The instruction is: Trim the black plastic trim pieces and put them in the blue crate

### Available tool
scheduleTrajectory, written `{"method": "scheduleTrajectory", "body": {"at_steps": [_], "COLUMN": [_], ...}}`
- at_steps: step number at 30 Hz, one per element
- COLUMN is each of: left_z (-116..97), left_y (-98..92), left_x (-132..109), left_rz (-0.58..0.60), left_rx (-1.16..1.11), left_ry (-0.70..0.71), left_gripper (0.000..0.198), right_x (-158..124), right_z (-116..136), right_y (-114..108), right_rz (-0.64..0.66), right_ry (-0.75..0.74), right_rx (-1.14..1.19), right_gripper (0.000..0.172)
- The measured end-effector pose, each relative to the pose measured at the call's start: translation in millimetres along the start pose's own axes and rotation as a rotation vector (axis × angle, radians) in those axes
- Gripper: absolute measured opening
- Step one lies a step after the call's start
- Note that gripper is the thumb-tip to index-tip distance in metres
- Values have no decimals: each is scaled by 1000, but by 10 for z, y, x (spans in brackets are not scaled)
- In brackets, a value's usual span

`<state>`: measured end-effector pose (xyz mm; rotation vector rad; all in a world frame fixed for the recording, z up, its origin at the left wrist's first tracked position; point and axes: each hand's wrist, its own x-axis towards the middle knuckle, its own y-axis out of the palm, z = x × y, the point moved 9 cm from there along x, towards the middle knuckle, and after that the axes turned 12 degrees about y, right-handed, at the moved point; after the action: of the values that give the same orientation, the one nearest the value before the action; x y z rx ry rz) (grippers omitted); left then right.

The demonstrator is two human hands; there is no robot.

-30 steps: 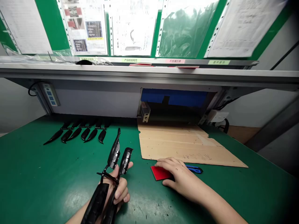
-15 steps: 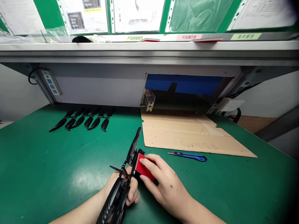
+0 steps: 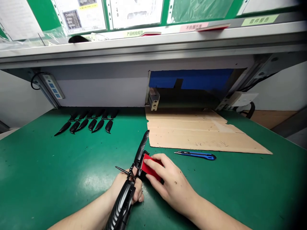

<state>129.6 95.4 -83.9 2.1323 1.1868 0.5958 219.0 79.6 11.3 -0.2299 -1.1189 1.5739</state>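
Note:
My left hand (image 3: 137, 191) is closed around the middle of a black hinged blade assembly (image 3: 121, 203), which looks like a folding propeller. Its ribbed blades run from the bottom of the view up toward the cardboard, and a thin black piece sticks out to the left. Part of the left hand is hidden behind it. My right hand (image 3: 171, 183) grips a red block (image 3: 151, 167) with a dark underside between thumb and fingers. The block's left edge is against or very close to the right side of the assembly; the exact contact is hidden.
Several similar black blade assemblies (image 3: 90, 124) lie in a row at the back left of the green table (image 3: 79, 159). A blue utility knife (image 3: 195, 155) lies right of my hands, before a flat cardboard sheet (image 3: 187, 131). A metal shelf (image 3: 115, 52) spans overhead; a power strip (image 3: 53, 86) hangs left.
The view has tilted and shifted slightly. Both hands, the blade assembly and the red block appear a little farther right and keep nearly the same arrangement.

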Motion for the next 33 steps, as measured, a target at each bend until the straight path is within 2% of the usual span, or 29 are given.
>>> {"method": "scheduleTrajectory", "body": {"at_steps": [3,6,10,11,14,17,20,23,25,28,31,33], "left_z": [11,26,29,33,48,69,103,106,95,82,44,4], "left_y": [-14,-9,12,20,40,43,22,-12,-19,24,88,99], "left_x": [-4,-1,4,1,-11,-14,-8,0,-2,-27,-61,-75], "left_rz": [-15,-4,32,40,53,70,91,85,71,78,86,61], "left_rx": [-9,-27,-40,-43,-44,-27,-18,-19,-17,1,28,49], "left_ry": [-14,-29,-46,-59,-89,-86,-81,-66,-60,-67,-58,-46], "left_gripper": [31,41,38,40,62,71,65,58,58,64,65,56], "right_x": [-4,23,1,6,34,20,0,-24,-5,32,19,31], "right_z": [55,-5,91,78,-58,-92,-50,71,58,-52,-39,-92], "right_y": [29,-21,37,27,-56,-62,-81,0,14,-74,-143,-212], "right_rz": [44,-2,62,47,-45,-20,-16,61,65,-20,-32,-49], "right_ry": [-79,-15,-115,-104,18,17,-34,-142,-112,1,-69,-51], "right_rx": [-21,-43,-31,-29,-4,28,32,4,0,29,26,33], "right_gripper": [30,29,30,29,30,31,31,31,30,31,33,34]}}
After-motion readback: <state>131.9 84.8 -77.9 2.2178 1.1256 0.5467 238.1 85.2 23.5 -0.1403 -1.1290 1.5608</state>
